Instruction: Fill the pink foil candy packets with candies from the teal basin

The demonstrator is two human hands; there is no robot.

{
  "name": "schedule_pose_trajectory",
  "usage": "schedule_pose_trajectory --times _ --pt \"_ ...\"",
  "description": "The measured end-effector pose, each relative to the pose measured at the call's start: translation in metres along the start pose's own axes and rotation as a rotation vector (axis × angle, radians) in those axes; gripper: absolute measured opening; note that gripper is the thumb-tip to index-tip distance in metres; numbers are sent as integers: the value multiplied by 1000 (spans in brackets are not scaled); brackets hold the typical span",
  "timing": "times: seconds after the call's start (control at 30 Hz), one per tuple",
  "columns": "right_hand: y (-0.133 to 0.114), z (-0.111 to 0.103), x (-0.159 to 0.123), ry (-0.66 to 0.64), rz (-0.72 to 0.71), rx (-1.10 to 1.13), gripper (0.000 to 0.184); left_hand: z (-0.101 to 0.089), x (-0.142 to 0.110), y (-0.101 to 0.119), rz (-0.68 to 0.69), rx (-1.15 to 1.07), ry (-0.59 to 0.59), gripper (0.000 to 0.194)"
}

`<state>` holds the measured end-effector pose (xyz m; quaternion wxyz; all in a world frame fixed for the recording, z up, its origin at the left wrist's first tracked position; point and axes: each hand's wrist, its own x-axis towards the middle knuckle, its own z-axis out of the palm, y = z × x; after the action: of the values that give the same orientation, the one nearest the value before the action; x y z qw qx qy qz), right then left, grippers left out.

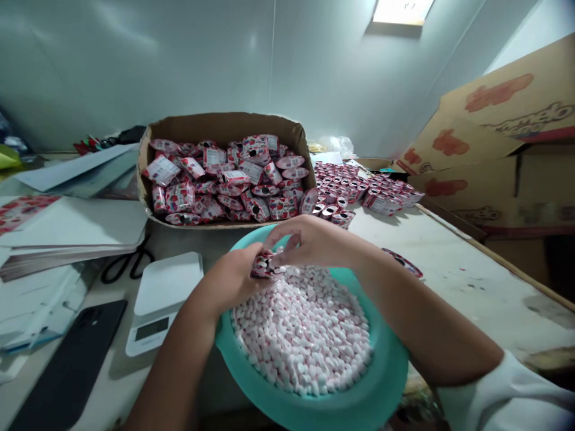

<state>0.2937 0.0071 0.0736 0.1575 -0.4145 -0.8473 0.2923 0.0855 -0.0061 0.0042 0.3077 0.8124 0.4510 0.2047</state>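
Note:
My left hand (pixel 238 272) is closed around a small red-and-pink printed candy box (pixel 261 265) above the far left side of a teal basin (pixel 386 371). White-and-pink candies (pixel 305 335) fill much of the basin. At the opening of the box, my right hand (pixel 299 242) has its fingers bent together over some of the candies; exactly what they pinch is partly hidden. Behind both hands, a cardboard carton (pixel 224 123) holds many filled-looking boxes of the same print.
A white digital scale (pixel 168 284), black scissors (pixel 128 263) and a dark phone (pixel 72 365) lie to the left, by stacked white sheets (pixel 76 221). Rows of printed boxes (pixel 390 194) stand at the back right. Large cardboard boxes (pixel 485 179) rise at the right edge.

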Motion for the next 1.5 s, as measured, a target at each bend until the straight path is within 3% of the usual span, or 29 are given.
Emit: schedule_pose_trajectory --times 0.1,0.17,0.27,0.37,0.47,0.57,0.67,0.83,0.97,1.1,1.2,1.37,1.5 --pt "6 -12 -14 104 108 -118 33 2 0 -1 -32 1 11 34" --pt "18 -14 -29 60 191 -253 47 2 0 -1 -22 -11 20 33" --pt "40 4 -51 -261 274 -337 98 2 0 -1 -9 -30 30 33" --pt "51 33 -64 -523 293 -343 116 1 0 0 -15 8 21 34" --pt "48 51 -71 -526 225 -393 110 1 0 -1 -11 48 2 35" --pt "45 56 -75 -455 159 -314 85 2 0 -3 1 68 -14 35" --pt "46 60 -75 -389 207 -225 64 3 1 -4 -8 105 -32 36" --pt "46 71 -69 -343 317 -246 47 3 1 -5 5 135 -38 37" --pt "36 61 -54 -342 355 -237 36 3 0 -3 -14 141 -27 35" --pt "14 32 -30 -130 168 -281 23 2 -3 0 0 166 -31 36" --pt "-5 21 -10 2 102 -322 18 1 -4 1 -1 161 -11 37" --pt "-26 26 5 -50 84 -428 25 -2 -5 2 31 101 52 38" --pt "-24 24 -1 -11 37 -373 32 -2 -6 3 40 82 55 43"
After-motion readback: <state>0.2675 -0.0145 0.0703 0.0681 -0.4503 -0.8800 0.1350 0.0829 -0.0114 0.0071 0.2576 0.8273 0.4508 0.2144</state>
